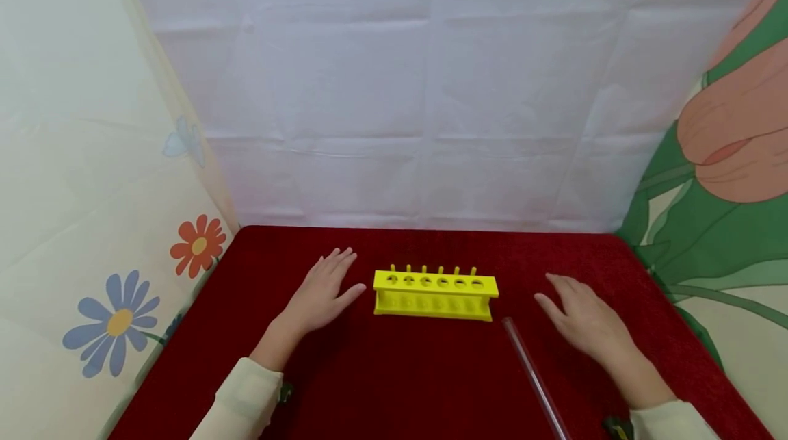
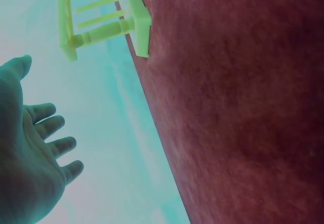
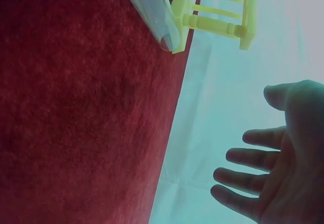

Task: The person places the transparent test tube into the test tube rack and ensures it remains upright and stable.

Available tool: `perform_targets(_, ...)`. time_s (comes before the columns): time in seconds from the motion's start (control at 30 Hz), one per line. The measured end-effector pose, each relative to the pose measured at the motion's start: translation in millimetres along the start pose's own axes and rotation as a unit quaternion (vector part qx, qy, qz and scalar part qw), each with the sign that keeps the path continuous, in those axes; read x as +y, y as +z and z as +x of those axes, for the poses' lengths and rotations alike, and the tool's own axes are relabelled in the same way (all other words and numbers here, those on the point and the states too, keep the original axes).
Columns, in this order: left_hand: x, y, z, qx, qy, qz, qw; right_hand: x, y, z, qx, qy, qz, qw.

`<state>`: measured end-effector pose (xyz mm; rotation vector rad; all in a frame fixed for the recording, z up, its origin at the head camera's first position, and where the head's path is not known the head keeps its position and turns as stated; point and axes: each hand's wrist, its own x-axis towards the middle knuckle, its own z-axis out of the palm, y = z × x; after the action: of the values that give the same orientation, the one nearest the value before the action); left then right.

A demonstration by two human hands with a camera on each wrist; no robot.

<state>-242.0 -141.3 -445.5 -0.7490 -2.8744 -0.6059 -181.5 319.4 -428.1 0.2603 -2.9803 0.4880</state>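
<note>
A yellow test tube rack (image 1: 434, 294) stands on the red cloth, with a row of round holes along its top and several pegs behind them. To its left my left hand (image 1: 324, 295) is held out with straight fingers and nothing in it. On the other side my right hand (image 1: 585, 317) also has its fingers extended and holds nothing. Between the rack and my right hand lies a long clear tube (image 1: 535, 378), running from near the rack's right end toward the front edge. The right wrist view shows the tube's rounded end (image 3: 167, 39) overlapping the rack's foot.
Dark red cloth (image 1: 394, 385) covers the table. A white sheet (image 1: 425, 84) hangs behind it. Flower-printed hangings flank both sides, with daisies on the left one (image 1: 117, 320) and large pink blooms on the right one (image 1: 745, 118).
</note>
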Motion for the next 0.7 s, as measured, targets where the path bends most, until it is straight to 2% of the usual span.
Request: perform_targets(0.7,9.6,6.8,7.8,-0.016,0.002,0.012,0.9998,-9.6,7.0,-7.7,-0.019,0.021,-0.001,1.000)
